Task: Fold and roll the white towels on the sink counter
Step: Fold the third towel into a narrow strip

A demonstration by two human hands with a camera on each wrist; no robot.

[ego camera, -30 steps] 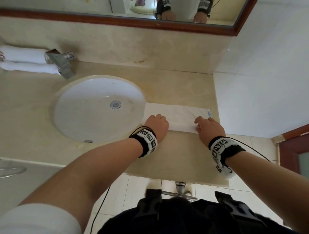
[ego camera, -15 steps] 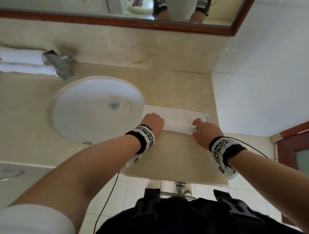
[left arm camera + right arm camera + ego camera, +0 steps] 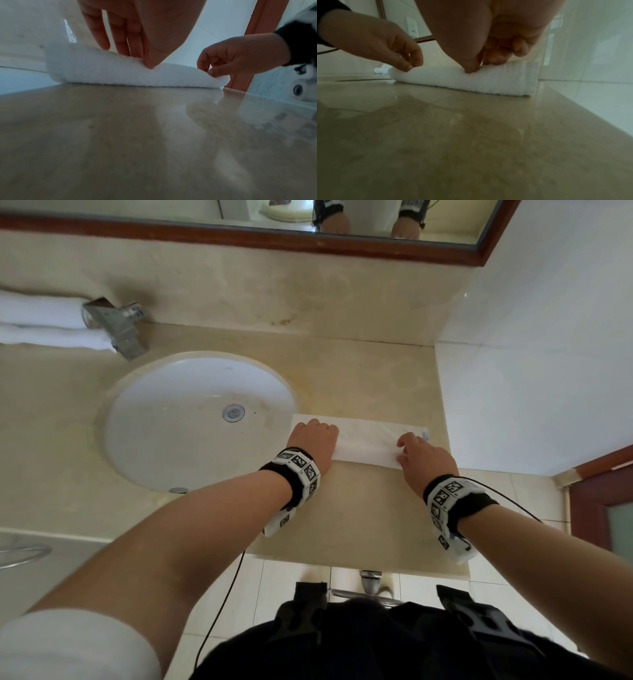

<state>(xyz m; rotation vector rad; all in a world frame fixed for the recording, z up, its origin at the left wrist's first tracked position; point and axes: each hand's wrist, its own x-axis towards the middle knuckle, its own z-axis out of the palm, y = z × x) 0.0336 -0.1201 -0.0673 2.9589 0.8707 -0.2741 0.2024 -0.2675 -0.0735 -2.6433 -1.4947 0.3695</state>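
Observation:
A white towel (image 3: 368, 440) lies on the beige counter (image 3: 359, 518) right of the sink, its near edge turned up into a low roll (image 3: 111, 73). My left hand (image 3: 310, 428) grips the roll's left end, thumb in front and fingers over the top (image 3: 135, 58). At the right end my right hand (image 3: 406, 446) pinches the roll with thumb and curled fingers (image 3: 476, 67). Both palms hide the parts of the roll beneath them. Two rolled white towels (image 3: 37, 325) lie at the far left behind the faucet.
The round white sink (image 3: 191, 422) is just left of the towel, with a chrome faucet (image 3: 116, 326) behind it. A white tiled wall (image 3: 531, 371) bounds the counter on the right. A wood-framed mirror (image 3: 308, 237) runs above. The counter's front edge is close to me.
Both hands have moved away from me along the towel, taking the rolled near edge with them. The flat strip beyond the hands is narrower.

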